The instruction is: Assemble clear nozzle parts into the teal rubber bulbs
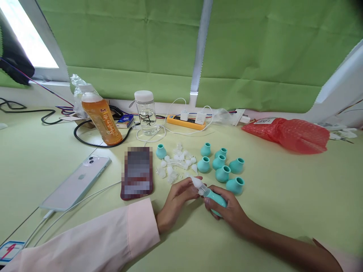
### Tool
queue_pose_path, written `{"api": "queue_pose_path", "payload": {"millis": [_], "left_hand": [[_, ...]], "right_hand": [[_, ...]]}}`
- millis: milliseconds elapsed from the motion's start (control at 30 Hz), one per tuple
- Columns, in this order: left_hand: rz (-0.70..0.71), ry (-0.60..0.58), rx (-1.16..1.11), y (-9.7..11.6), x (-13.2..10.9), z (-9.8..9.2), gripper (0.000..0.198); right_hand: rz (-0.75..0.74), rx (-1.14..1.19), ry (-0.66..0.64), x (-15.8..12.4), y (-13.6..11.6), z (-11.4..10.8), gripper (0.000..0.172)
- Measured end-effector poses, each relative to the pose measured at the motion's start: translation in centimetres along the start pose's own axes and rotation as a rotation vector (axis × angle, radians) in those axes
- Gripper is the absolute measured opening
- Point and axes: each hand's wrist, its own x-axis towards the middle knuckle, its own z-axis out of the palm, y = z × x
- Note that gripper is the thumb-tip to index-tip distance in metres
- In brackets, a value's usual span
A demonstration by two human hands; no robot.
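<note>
Fingers of the right hand wrap around a teal bulb, fitted with a clear tube and a white tip, slanting up and leftward over the table. The left hand curves in beside that tip, half bent; from where I stand I can't tell whether it grips. Just beyond, loose clear and white pieces lie scattered, with open-necked teal bulbs standing mostly to their right.

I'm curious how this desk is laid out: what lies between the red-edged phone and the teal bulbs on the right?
In the head view, a scatter of whitish parts and one teal bulb.
</note>
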Motion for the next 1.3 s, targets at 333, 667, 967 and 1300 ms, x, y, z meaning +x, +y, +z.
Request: {"api": "queue_pose_path", "payload": {"millis": [333, 667, 967, 1300], "left_hand": [[0.058, -0.046, 0.163, 0.3, -0.2, 0.1, 0.026], [0.087, -0.052, 0.201, 0.7, -0.2, 0.5, 0.019], [0.095, -0.079, 0.250, 0.7, -0.9, 0.4, 0.023], [0.634, -0.038, 1.274, 0.6, 0.5, -1.5, 0.031]], "right_hand": [[-0.005, 0.052, -0.020, -0.1, -0.2, 0.0, 0.030], [0.009, 0.051, -0.027, -0.1, -0.1, -0.1, 0.027], [-0.042, 0.016, -0.085, -0.2, -0.3, -0.2, 0.026], [-0.846, -0.201, 0.771, 0.3, -5.8, -7.9, 0.021]]}}
